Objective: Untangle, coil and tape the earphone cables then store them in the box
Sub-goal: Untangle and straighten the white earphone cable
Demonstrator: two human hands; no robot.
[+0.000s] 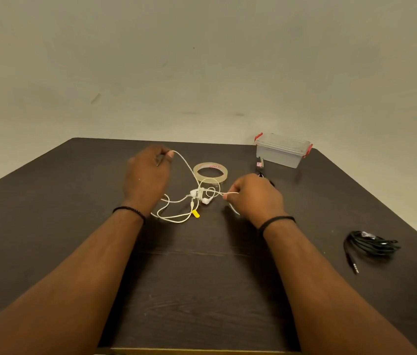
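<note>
I am pinching one strand of the tangled white earphone cable (189,198) in my left hand (148,175) and another strand in my right hand (253,198), its knot lying on the table (202,278) between them. The tape roll (210,172) is sitting just behind the knot, the closed box (282,152) is standing at the far right, and the black earphone cable (371,245) is lying coiled to my right.

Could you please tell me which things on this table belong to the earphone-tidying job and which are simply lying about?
Job: white earphone cable, pinched by left hand and right hand; black earphone cable; tape roll; lidded box.
Lying about: small dark object beside the box.
</note>
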